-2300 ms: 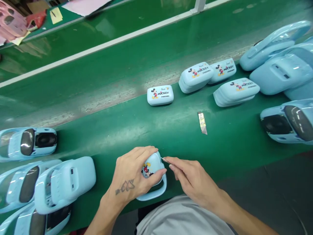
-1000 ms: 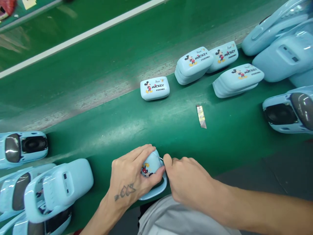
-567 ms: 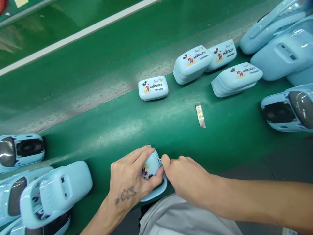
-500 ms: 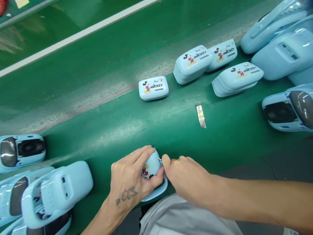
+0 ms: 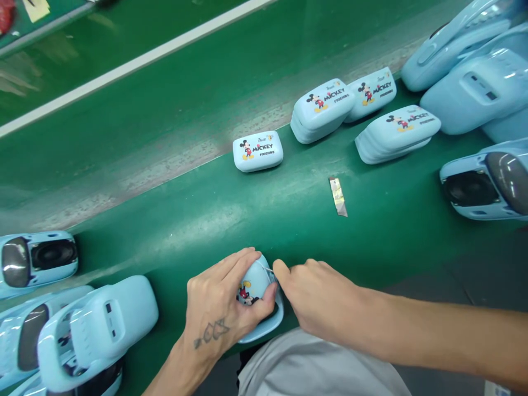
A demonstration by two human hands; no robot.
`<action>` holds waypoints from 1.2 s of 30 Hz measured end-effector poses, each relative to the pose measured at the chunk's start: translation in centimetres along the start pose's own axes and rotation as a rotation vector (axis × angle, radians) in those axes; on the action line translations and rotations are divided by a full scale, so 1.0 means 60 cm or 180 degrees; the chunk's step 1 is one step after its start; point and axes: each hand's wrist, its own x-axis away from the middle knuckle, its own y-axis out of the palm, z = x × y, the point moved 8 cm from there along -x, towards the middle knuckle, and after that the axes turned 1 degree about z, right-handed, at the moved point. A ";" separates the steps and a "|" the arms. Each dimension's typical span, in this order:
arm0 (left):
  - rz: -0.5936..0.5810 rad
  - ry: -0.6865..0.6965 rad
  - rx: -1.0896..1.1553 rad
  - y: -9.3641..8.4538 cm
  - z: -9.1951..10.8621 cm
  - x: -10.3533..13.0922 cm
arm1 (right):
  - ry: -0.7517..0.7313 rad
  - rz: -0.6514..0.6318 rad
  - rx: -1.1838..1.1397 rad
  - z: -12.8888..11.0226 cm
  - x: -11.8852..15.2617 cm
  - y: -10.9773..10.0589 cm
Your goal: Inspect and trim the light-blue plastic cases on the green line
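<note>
At the near edge of the green table, my left hand [image 5: 225, 300] is wrapped over a light blue plastic part [image 5: 256, 283] that bears a cartoon mouse print. Its fingers rest on the far side and the thumb presses the near side. My right hand [image 5: 311, 291] is closed just to the right, gripping a thin pale tool [image 5: 267, 269] whose tip meets the part's right edge. Most of that tool is hidden inside the fist. Under the printed part, a light blue rim [image 5: 268, 328] curves out below my left thumb.
Several printed blue covers [image 5: 258, 151] lie along the table's back edge, some stacked. Blue car-shaped shells [image 5: 132, 308] are piled at the left, others [image 5: 449, 99] at the right. A small strip of tape [image 5: 338, 196] is stuck on the green table [image 5: 198, 214].
The view has shifted slightly. Both hands keep nearly the same place, and the printed part sits tilted a little differently, with a dark gap now showing beneath my left thumb.
</note>
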 end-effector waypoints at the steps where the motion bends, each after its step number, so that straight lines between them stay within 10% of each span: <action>1: 0.0020 0.0025 0.0007 -0.001 0.000 0.000 | 0.0032 0.0041 -0.0047 0.003 0.003 -0.004; 36: 0.0077 -0.0049 0.0009 0.001 0.004 -0.001 | 0.0006 -0.0033 -0.0248 -0.013 -0.013 0.016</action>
